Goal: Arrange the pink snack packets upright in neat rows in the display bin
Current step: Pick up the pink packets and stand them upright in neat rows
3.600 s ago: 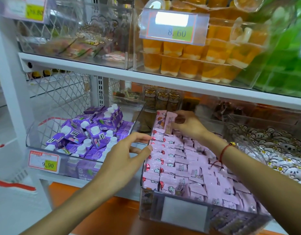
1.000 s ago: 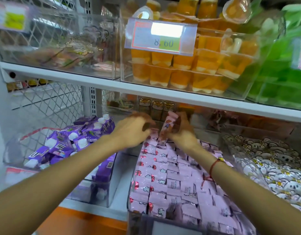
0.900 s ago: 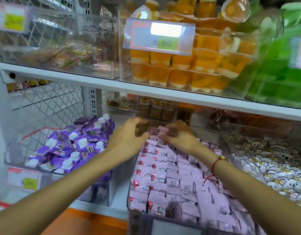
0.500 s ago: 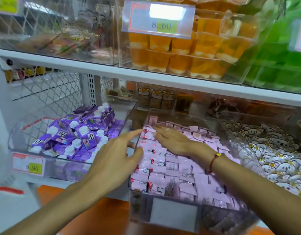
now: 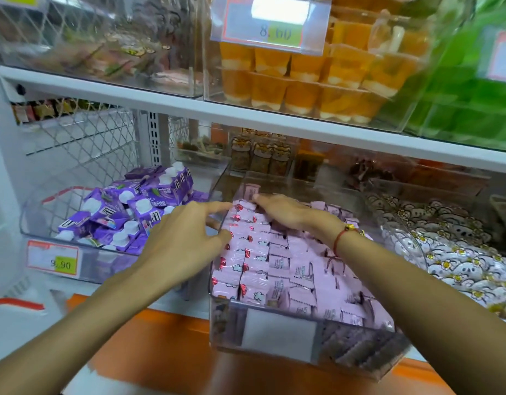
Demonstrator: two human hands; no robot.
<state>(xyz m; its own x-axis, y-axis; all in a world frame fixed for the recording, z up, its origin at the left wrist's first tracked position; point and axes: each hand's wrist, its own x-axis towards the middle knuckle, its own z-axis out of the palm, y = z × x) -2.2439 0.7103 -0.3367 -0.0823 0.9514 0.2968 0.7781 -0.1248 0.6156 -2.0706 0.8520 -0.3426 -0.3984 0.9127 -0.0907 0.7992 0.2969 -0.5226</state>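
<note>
The right hand [image 5: 286, 215] has released its packet, now pressing the pink packets [image 5: 274, 252].

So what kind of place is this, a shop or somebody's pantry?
Most likely a shop's snack aisle. Price tags are clipped to clear bins on white shelves. One display bin holds rows of pink snack packets; others hold purple drink cartons and orange jelly cups.

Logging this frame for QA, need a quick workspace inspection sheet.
Surface: white shelf, orange edge below.
Job's things: pink snack packets in rows filling the clear display bin; one packet stands taller at the back.
Clutter: purple drink cartons, white bear-print packets in neighbouring bins.
Grippers: left hand open at the bin's left wall; right hand flat on the back rows.
Cables: nothing seen.
Surroundings: orange jelly cups above.
</note>
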